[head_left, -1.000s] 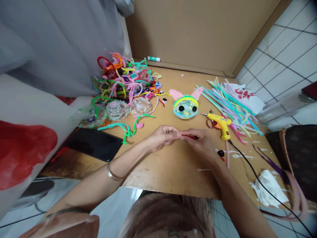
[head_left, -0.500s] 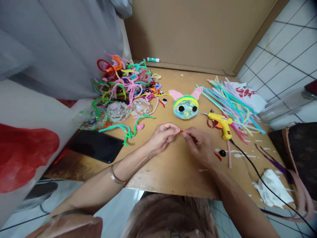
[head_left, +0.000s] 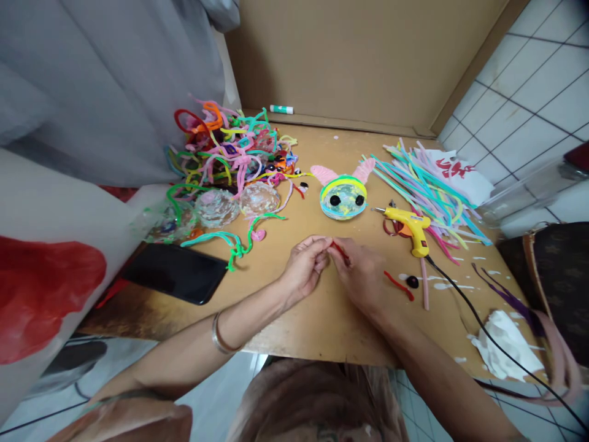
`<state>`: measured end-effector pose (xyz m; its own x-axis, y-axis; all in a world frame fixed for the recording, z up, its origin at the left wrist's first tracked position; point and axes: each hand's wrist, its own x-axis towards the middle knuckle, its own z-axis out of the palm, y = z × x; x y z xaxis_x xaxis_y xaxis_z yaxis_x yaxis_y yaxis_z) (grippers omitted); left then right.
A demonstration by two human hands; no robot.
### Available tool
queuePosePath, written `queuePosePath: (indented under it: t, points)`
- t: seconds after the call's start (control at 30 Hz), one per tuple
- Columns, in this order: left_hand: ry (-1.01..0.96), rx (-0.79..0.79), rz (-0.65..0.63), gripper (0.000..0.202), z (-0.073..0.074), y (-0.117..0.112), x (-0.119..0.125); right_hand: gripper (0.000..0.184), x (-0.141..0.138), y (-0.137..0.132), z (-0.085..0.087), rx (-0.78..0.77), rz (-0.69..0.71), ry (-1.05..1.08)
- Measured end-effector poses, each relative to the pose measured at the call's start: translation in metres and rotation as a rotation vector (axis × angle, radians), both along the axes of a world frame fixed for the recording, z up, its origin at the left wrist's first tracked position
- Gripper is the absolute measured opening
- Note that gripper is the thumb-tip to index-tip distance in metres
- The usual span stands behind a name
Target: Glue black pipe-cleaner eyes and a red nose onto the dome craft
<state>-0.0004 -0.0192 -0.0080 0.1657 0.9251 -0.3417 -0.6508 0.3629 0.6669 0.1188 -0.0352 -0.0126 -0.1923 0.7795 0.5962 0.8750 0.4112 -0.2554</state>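
Observation:
Over the middle of the table, my left hand [head_left: 306,265] and my right hand [head_left: 361,273] meet at the fingertips. Both pinch a short red pipe cleaner [head_left: 339,250], which lies mostly along the right fingers and is partly hidden by them. Beyond the hands sits a round decorated piece [head_left: 343,205] with two black eyes, pink ears and a yellow and green band. Right of my right hand lie another red pipe cleaner piece [head_left: 399,286] and a black bead-like eye [head_left: 412,282].
A yellow glue gun [head_left: 409,227] lies at the right, its black cord running to the front. Behind it is a bundle of pastel pipe cleaners [head_left: 427,184]. A tangled colourful pile [head_left: 234,150] and a black phone [head_left: 177,272] are on the left. Crumpled tissue [head_left: 506,347] lies front right.
My fingertips have come closer together, and more of the red pipe cleaner shows along my right fingers. My right hand has shifted slightly left and down, uncovering more of the loose red piece.

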Motion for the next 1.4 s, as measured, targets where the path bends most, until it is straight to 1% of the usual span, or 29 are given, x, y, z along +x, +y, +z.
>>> queuePosePath:
  t: [0.07, 0.17, 0.23, 0.33, 0.43, 0.57, 0.73, 0.8, 0.87, 0.93, 1.0, 1.1, 1.17, 1.23, 1.4]
  points:
    - [-0.012, 0.002, -0.007, 0.031, -0.001, 0.0, 0.0, 0.021, 0.0, 0.001, -0.001, -0.062, 0.012, 0.071]
    - [-0.008, 0.026, -0.03, 0.031, -0.001, 0.0, -0.001, 0.017, 0.003, 0.004, -0.001, -0.176, 0.085, 0.275]
    - [0.014, 0.068, -0.044, 0.031, 0.0, 0.001, -0.002, 0.015, 0.006, 0.006, 0.0, -0.222, 0.148, 0.403]
    - [0.059, 0.144, -0.07, 0.033, 0.003, 0.002, -0.005, 0.015, 0.011, 0.008, 0.005, -0.27, 0.209, 0.511]
    - [0.113, 0.197, -0.15, 0.037, 0.007, 0.006, -0.011, 0.014, 0.014, 0.008, 0.012, -0.319, 0.254, 0.554]
    - [0.191, 0.26, -0.301, 0.036, 0.009, 0.012, -0.021, 0.012, 0.016, 0.007, 0.021, -0.354, 0.295, 0.56]
    - [0.251, 0.268, -0.443, 0.037, 0.009, 0.017, -0.029, 0.013, 0.021, 0.008, 0.023, -0.443, 0.379, 0.583]
    - [0.266, 0.27, -0.46, 0.037, 0.009, 0.017, -0.029, 0.015, 0.023, 0.008, 0.024, -0.473, 0.389, 0.576]
    - [0.275, 0.277, -0.402, 0.036, 0.01, 0.016, -0.027, 0.019, 0.022, 0.007, 0.025, -0.478, 0.366, 0.54]
    - [0.271, 0.265, -0.283, 0.033, 0.01, 0.014, -0.023, 0.026, 0.019, 0.005, 0.025, -0.44, 0.304, 0.471]
    - [0.249, 0.23, -0.155, 0.03, 0.009, 0.012, -0.016, 0.032, 0.015, 0.004, 0.023, -0.358, 0.232, 0.394]
    - [0.186, 0.171, -0.021, 0.028, 0.006, 0.009, -0.007, 0.024, 0.008, 0.002, 0.016, -0.253, 0.171, 0.299]
    - [0.149, 0.137, 0.024, 0.028, 0.005, 0.007, -0.002, 0.019, 0.004, 0.002, 0.011, -0.213, 0.155, 0.262]
    - [0.124, 0.107, 0.049, 0.028, 0.004, 0.006, 0.002, 0.019, 0.003, 0.002, 0.007, -0.181, 0.138, 0.266]
    - [0.099, 0.073, 0.054, 0.028, 0.001, 0.002, 0.005, 0.017, 0.004, 0.003, 0.003, -0.186, 0.121, 0.326]
